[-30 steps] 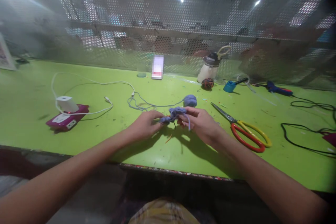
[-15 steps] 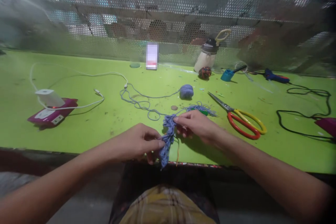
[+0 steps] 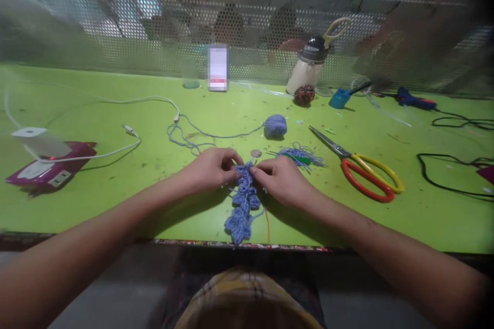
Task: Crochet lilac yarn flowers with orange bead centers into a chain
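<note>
A blue-purple crocheted strip (image 3: 241, 216) lies near the table's front edge, its lower end reaching that edge. My left hand (image 3: 216, 167) pinches its top end from the left. From the right, my right hand (image 3: 280, 180) grips the same top end between thumb and fingers. Yarn runs in loops behind my left hand to a purple yarn ball (image 3: 275, 127). A thin orange strand (image 3: 267, 223) hangs beside the strip. Just beyond my right hand is a bundle of cut yarn (image 3: 304, 153) around something green.
Scissors (image 3: 368, 177) with red and yellow handles lie to the right. Farther back are a bottle (image 3: 306, 69), dark yarn ball (image 3: 304, 95), blue container (image 3: 339, 98) and phone (image 3: 218, 68). A magenta power strip (image 3: 50, 167) with charger and cable lies left.
My left hand has moved up from the strip's lower part to its top end. The strip now lies flatter and more spread out. The camera view has shifted slightly.
</note>
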